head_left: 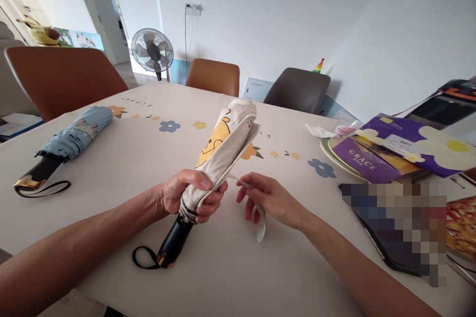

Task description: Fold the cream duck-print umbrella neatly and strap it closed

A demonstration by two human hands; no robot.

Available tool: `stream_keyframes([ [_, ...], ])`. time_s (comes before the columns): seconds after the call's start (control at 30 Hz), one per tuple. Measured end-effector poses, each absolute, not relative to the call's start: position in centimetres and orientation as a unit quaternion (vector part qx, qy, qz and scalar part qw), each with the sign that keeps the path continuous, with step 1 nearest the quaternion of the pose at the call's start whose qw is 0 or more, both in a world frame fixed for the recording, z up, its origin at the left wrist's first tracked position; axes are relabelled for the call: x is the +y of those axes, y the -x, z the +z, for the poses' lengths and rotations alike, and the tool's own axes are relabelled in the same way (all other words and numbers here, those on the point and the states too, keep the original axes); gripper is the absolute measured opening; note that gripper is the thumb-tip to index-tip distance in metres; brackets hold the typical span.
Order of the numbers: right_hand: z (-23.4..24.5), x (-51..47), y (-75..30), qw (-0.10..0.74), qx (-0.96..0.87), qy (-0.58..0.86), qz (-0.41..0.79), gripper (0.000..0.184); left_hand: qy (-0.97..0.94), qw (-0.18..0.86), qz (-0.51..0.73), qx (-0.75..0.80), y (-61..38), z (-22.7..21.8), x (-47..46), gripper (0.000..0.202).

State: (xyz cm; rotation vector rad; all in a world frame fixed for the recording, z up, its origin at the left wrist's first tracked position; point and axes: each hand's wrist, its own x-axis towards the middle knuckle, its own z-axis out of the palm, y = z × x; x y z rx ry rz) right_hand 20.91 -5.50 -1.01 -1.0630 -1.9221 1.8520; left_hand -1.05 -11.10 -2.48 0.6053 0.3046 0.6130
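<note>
"Cream and softly creased, where's our umbrella [232, 151]?"
"Mid-frame, our left hand [181, 184] clasping its folds, our right hand [273, 198] pinching a thin pale strap [261, 230]."
"And beneath?"
"Our smooth, flower-printed counter [282, 272]; a round fan [152, 52] stands upper left."

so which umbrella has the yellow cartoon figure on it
The cream umbrella held in the left grip: its fabric shows the yellow figure. The blue umbrella lies on the table, no yellow showing on its fabric.

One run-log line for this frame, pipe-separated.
left hand: grips white umbrella | right hand: holds its strap | blue umbrella: lies on table
</note>
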Motion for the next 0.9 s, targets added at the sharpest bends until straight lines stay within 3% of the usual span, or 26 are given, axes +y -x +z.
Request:
stream_keyframes([
  [0.2, 0.7, -5.3, -20.9, 0.248, -0.52, 0.306, 0.758, 0.013, -0.296, 0.901, 0.286, 0.133, 1.1, -2.6, -11.1, 0.022],
  [0.4, 1.1, -5.0, -21.3, 0.27, -0.575, 0.357, 0.685, 0.018, -0.307, 0.894, 0.292, 0.146, 1.1, -2.5, -11.1, 0.023],
  [0.53, 2.0, -4.6, -22.1, 0.208, -0.663, 0.403, 0.595, 0.028, -0.327, 0.877, 0.3, 0.184, 1.5, -2.1, -10.9, 0.024],
  [0.7, 3.5, -4.5, -23.2, 0.119, -0.743, 0.439, 0.492, 0.02, -0.347, 0.834, 0.328, 0.277, 1.9, -1.2, -10.7, 0.03],
  [0.9, 4.6, -5.1, -23.9, 0.104, -0.735, 0.424, 0.518, 0.027, -0.38, 0.755, 0.345, 0.408, 1.7, -0.2, -10.6, 0.026],
])
